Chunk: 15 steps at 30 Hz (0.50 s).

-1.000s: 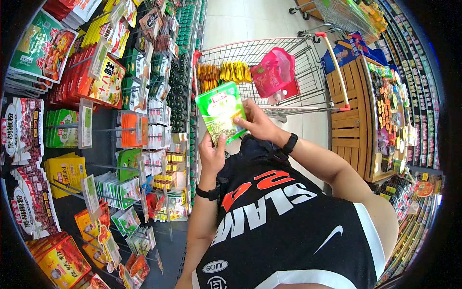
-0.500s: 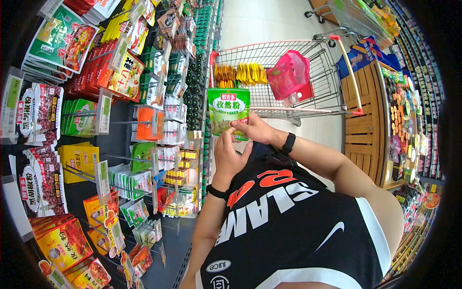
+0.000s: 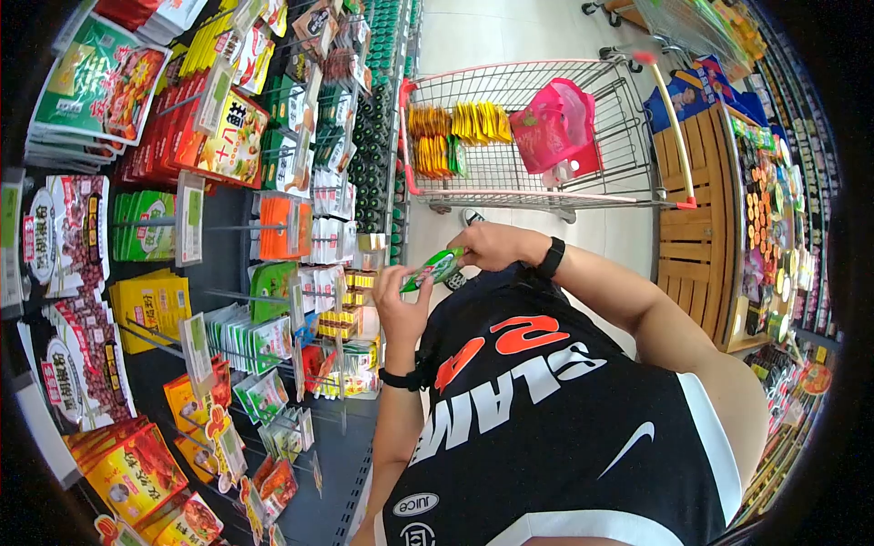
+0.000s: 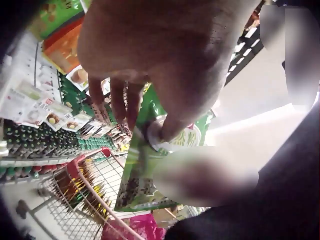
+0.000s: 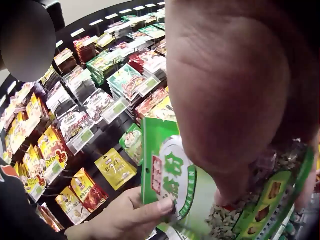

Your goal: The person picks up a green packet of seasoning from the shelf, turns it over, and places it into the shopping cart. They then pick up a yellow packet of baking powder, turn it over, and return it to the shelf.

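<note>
Green packet [image 3: 434, 270], pale floor [image 3: 492, 32], cart [image 3: 619, 127] — stocked shelves [image 3: 223, 218]

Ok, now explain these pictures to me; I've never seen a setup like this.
There is no robot here: a person works with two bare hands and wears the cameras. The round, wide view comes from the head, looking forward and down. The other two come from the wrists, each watching its own hand's work; parts of them are blurred.

In the head view, the left hand and right hand hold one green packet between them. To the left, a dark rack carries hanging packets. Ahead is a shopping cart with a row of yellow packets and a pink bag in it.
</note>
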Motion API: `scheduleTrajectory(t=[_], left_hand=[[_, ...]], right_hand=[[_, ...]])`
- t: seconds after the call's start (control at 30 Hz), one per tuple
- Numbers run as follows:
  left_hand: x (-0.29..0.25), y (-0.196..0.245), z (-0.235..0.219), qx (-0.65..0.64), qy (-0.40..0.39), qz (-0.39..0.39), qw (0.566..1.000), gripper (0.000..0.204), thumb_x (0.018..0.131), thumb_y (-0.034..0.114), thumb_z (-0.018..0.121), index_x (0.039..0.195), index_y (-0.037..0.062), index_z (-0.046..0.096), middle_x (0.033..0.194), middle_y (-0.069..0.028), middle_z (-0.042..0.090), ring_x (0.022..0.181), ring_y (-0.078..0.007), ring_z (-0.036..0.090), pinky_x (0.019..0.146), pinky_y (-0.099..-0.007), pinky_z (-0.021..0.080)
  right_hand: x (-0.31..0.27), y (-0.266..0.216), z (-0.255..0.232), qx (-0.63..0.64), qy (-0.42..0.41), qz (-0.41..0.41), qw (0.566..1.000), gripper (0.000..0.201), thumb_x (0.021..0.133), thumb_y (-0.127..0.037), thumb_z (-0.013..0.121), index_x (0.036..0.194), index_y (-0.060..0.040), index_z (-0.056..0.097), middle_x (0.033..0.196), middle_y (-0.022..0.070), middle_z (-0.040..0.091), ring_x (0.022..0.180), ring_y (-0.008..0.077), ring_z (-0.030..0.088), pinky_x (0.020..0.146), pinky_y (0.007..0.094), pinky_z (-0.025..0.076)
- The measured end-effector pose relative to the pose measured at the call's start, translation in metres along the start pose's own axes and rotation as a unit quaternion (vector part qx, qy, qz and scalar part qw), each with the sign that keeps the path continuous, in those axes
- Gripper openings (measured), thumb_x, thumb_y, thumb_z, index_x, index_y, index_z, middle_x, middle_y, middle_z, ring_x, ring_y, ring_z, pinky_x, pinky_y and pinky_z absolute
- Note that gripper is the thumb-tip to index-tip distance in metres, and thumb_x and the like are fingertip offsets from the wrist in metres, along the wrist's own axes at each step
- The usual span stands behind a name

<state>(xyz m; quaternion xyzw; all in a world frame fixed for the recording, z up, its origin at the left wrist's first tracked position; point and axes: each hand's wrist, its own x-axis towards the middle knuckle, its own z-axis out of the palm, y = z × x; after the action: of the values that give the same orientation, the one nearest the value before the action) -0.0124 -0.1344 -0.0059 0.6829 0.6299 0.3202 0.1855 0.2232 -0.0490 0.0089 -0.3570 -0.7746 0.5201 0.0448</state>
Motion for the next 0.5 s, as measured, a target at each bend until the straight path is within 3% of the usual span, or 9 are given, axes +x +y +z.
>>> scheduleTrajectory(t=[0.07, 0.1, 0.2, 0.23, 0.27, 0.33, 0.37, 0.4, 0.5], left_hand=[[0.002, -0.007, 0.009, -0.119, -0.073, -0.059, 0.989, 0.027, 0.083, 0.024, 0.074, 0.094, 0.0010, 0.066, 0.092, -0.0172, 0.066, 0.088, -0.0358, 0.064, 0.077, -0.0442, 0.048], [0.000, -0.009, 0.012, -0.078, -0.090, -0.053, 0.991, 0.020, 0.088, 0.018, 0.067, 0.092, -0.0014, 0.066, 0.089, -0.0197, 0.069, 0.082, -0.0378, 0.068, 0.073, -0.0430, 0.052], [0.013, 0.010, 0.019, -0.136, -0.069, -0.055, 0.987, 0.015, 0.088, 0.013, 0.066, 0.093, -0.0015, 0.065, 0.095, -0.0186, 0.070, 0.086, -0.0371, 0.068, 0.076, -0.0407, 0.053], [0.017, 0.012, 0.024, -0.123, -0.038, -0.007, 0.992, 0.012, 0.088, 0.009, 0.064, 0.093, -0.0014, 0.065, 0.096, -0.0180, 0.070, 0.086, -0.0357, 0.068, 0.074, -0.0392, 0.054], [0.023, 0.018, 0.027, -0.117, -0.050, -0.005, 0.992, 0.013, 0.088, 0.010, 0.065, 0.094, -0.0015, 0.066, 0.096, -0.0179, 0.070, 0.086, -0.0354, 0.068, 0.074, -0.0386, 0.054], [0.033, 0.033, 0.034, -0.106, -0.073, 0.000, 0.992, 0.014, 0.087, 0.011, 0.066, 0.094, -0.0017, 0.066, 0.096, -0.0179, 0.070, 0.086, -0.0348, 0.068, 0.074, -0.0373, 0.053], [0.035, 0.032, 0.047, -0.123, -0.054, 0.082, 0.988, 0.013, 0.085, 0.009, 0.067, 0.095, 0.0001, 0.067, 0.100, -0.0160, 0.070, 0.089, -0.0343, 0.068, 0.075, -0.0380, 0.054], [0.037, 0.036, 0.053, -0.105, -0.070, 0.123, 0.984, 0.018, 0.080, 0.008, 0.067, 0.097, 0.0046, 0.069, 0.105, -0.0125, 0.070, 0.086, -0.0329, 0.069, 0.073, -0.0389, 0.055], [0.047, 0.055, 0.063, -0.086, -0.139, 0.152, 0.975, 0.025, 0.077, 0.009, 0.070, 0.102, 0.0061, 0.069, 0.113, -0.0117, 0.068, 0.091, -0.0326, 0.068, 0.077, -0.0403, 0.055]], right_hand=[[0.000, 0.017, 0.005, -0.015, 0.121, 0.004, 0.993, 0.040, 0.078, -0.018, 0.075, 0.111, 0.0000, 0.062, 0.092, 0.0209, 0.066, 0.086, 0.0390, 0.064, 0.075, 0.0445, 0.052], [-0.002, 0.024, 0.008, -0.025, 0.180, 0.007, 0.983, 0.046, 0.078, -0.022, 0.076, 0.114, 0.0011, 0.060, 0.096, 0.0223, 0.065, 0.089, 0.0388, 0.064, 0.076, 0.0441, 0.052], [-0.008, 0.033, 0.013, -0.112, 0.372, 0.064, 0.919, 0.067, 0.077, -0.035, 0.079, 0.121, 0.0055, 0.050, 0.112, 0.0285, 0.058, 0.101, 0.0389, 0.060, 0.078, 0.0427, 0.052], [-0.011, 0.030, 0.007, -0.043, 0.290, 0.087, 0.952, 0.082, 0.086, -0.054, 0.067, 0.131, 0.0086, 0.040, 0.127, 0.0305, 0.049, 0.112, 0.0366, 0.056, 0.083, 0.0415, 0.054], [-0.014, 0.023, 0.003, 0.110, 0.222, 0.121, 0.961, 0.084, 0.088, -0.059, 0.061, 0.133, 0.0080, 0.039, 0.130, 0.0287, 0.047, 0.115, 0.0349, 0.055, 0.085, 0.0416, 0.054], [-0.019, 0.007, 0.004, 0.404, 0.071, 0.175, 0.895, 0.090, 0.090, -0.069, 0.048, 0.137, 0.0068, 0.037, 0.136, 0.0251, 0.045, 0.120, 0.0316, 0.054, 0.090, 0.0418, 0.054], [-0.021, 0.004, 0.009, 0.417, 0.037, 0.137, 0.898, 0.096, 0.091, -0.075, 0.034, 0.142, 0.0055, 0.033, 0.140, 0.0212, 0.041, 0.122, 0.0293, 0.051, 0.093, 0.0426, 0.054], [-0.023, 0.003, 0.009, 0.464, 0.030, 0.123, 0.876, 0.086, 0.093, -0.070, 0.040, 0.142, 0.0007, 0.036, 0.139, 0.0183, 0.041, 0.121, 0.0268, 0.051, 0.091, 0.0423, 0.055], [-0.016, 0.018, 0.012, 0.516, 0.152, 0.154, 0.829, 0.062, 0.099, -0.054, 0.047, 0.136, -0.0049, 0.044, 0.124, 0.0123, 0.053, 0.108, 0.0217, 0.057, 0.086, 0.0419, 0.056]])
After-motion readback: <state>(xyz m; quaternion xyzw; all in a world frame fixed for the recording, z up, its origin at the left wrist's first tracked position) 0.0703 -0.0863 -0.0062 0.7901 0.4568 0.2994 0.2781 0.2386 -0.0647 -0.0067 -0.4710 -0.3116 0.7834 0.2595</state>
